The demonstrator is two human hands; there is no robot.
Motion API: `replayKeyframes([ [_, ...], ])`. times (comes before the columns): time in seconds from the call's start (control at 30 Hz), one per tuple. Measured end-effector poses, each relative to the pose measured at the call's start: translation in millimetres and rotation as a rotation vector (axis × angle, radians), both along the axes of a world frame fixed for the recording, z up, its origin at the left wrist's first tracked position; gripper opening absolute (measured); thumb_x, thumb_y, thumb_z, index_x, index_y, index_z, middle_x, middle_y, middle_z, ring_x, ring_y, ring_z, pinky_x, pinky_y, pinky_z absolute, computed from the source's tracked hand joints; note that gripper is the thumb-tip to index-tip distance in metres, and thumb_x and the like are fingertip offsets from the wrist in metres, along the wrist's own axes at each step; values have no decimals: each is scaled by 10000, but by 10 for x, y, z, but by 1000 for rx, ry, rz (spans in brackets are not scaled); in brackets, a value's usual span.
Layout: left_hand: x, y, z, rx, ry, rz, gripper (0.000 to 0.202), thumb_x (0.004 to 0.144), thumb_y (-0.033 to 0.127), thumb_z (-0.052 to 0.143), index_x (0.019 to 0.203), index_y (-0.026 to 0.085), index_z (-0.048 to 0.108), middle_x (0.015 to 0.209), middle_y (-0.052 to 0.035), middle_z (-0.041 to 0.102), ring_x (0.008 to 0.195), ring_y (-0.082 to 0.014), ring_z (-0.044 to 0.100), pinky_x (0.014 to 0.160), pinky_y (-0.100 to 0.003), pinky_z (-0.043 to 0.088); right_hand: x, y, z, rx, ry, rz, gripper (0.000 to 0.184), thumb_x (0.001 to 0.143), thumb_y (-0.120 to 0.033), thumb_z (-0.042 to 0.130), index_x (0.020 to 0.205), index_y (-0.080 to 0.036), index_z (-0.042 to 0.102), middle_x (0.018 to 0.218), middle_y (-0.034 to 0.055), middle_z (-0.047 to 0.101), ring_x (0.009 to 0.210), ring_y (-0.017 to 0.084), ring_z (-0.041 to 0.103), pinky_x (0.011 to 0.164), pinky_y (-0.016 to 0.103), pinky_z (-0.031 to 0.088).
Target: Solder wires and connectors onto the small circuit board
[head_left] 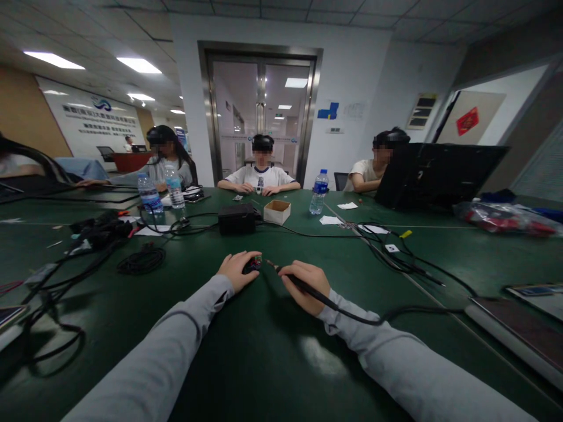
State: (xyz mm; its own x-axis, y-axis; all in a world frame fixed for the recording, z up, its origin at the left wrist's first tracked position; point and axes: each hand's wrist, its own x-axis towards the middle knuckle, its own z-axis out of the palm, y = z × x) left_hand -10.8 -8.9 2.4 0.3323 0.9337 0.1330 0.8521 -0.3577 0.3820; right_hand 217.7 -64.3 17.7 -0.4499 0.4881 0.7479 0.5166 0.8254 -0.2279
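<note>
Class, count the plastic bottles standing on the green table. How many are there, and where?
3. The left bottle and middle bottle stand close together; the right bottle stands right of the open box. Others may be hidden.

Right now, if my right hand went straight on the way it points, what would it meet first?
Probably the small electronic part in your left hand: the pen-like tool in your right hand points toward it, tip leading. Depth is unclear, so it might pass slightly off.
</note>
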Motion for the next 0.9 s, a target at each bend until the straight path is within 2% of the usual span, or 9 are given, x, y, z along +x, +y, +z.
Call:
replayKeyframes([
  [0.2,-6,-19,-27,44,-42,-43,534,805,350,591,1328,269,518,1355,-45,584,1294,-250,484,1112,-420,353,-8,-15,1,3,-35,6,140,935,-218,486,917,-203,624,786,31,665,653,126,609,642,234,465],
  [0.9,3,-29,-19,47,-85,-42,534,783,352,603,1307,266,542,1324,-28,613,1248,-243,528,1092,-403,387,-22,-23,14,-39,-65,43,138,936,-221,495,964,-214,631,830,39,679,680,129,638,658,229,491],
])
